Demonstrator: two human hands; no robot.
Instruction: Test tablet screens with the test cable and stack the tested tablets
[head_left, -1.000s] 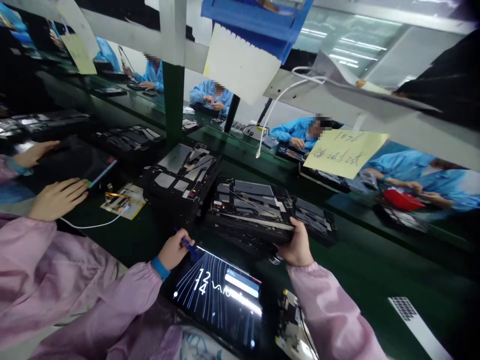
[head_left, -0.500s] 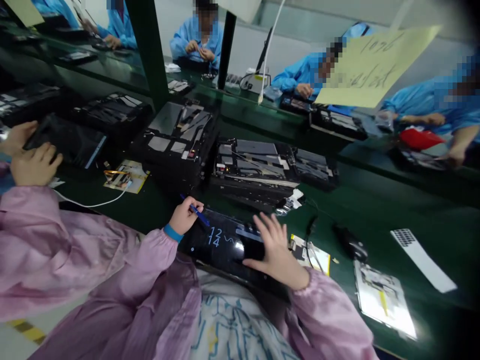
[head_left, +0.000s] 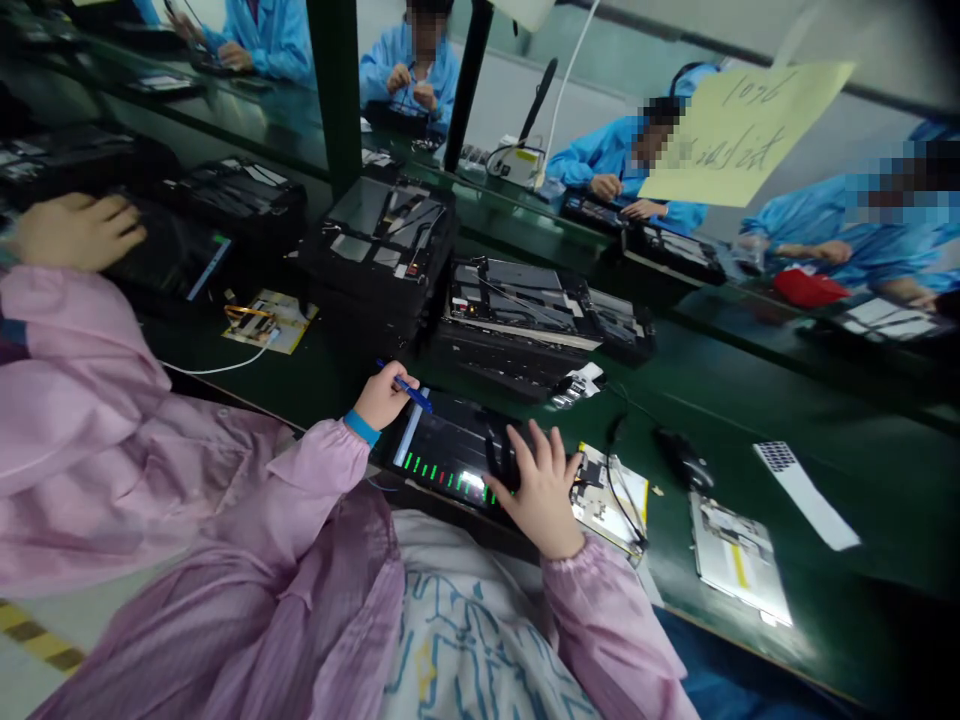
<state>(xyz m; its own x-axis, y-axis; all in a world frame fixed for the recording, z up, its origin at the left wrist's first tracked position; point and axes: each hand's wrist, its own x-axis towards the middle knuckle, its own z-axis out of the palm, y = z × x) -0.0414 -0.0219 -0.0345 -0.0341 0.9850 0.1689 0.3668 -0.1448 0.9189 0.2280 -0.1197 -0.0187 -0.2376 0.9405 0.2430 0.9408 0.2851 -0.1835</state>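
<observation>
My left hand [head_left: 384, 398] grips a blue pen [head_left: 411, 392], its tip angled right over the corner of a tablet [head_left: 457, 430]. The tablet lies in front of me at the bench edge, its dark screen lit with a pale bar at the left and a row of green and red marks. My right hand [head_left: 541, 490] is spread open over the tablet's right end, fingers apart. Whether its fingertips touch the glass I cannot tell. Just right of it lies a bare battery-like panel with a circuit board [head_left: 611, 495] and a black cable.
Stacks of opened tablet bodies [head_left: 517, 310] stand behind the tablet. A black adapter [head_left: 684, 458], a silver panel [head_left: 739, 560] and a white strip [head_left: 806, 495] lie to the right. At left a co-worker's hand [head_left: 79, 232] rests over another tablet [head_left: 169, 250]. Co-workers in blue sit opposite.
The tablet's screen has gone from large clock digits to a dark page with green and red marks. My right hand sits slightly lower in view. The pen stays in my left hand.
</observation>
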